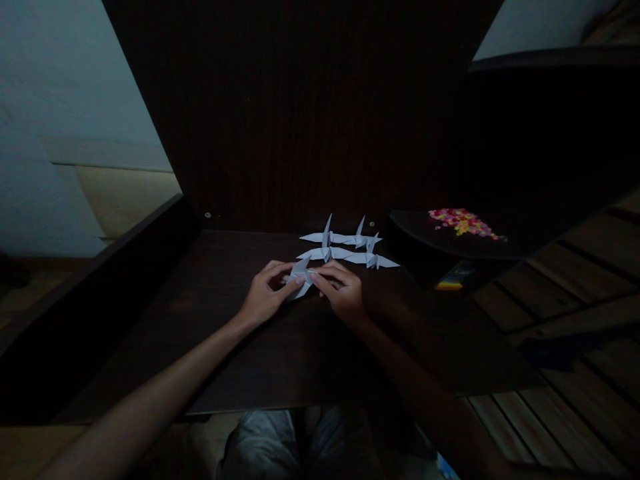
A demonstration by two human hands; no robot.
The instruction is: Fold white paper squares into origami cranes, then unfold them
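Between my two hands is a white origami paper crane (300, 272), its folded points sticking up and down. My left hand (266, 288) pinches its left side, thumb in front. From the right, my right hand (341, 285) grips the paper with thumb and fingertips. Just beyond my hands, several finished white paper cranes stand in two rows, a back row (345, 238) and a front row (345, 254), wings and necks pointing out. The fingers behind the paper are partly hidden.
The dark wooden desk (210, 360) has a tall back panel (300, 120) and a raised left edge (100, 267). At right, a curved shelf (410, 227) bears a pile of small colourful pieces (463, 222). Slatted wood (575, 267) lies beyond it.
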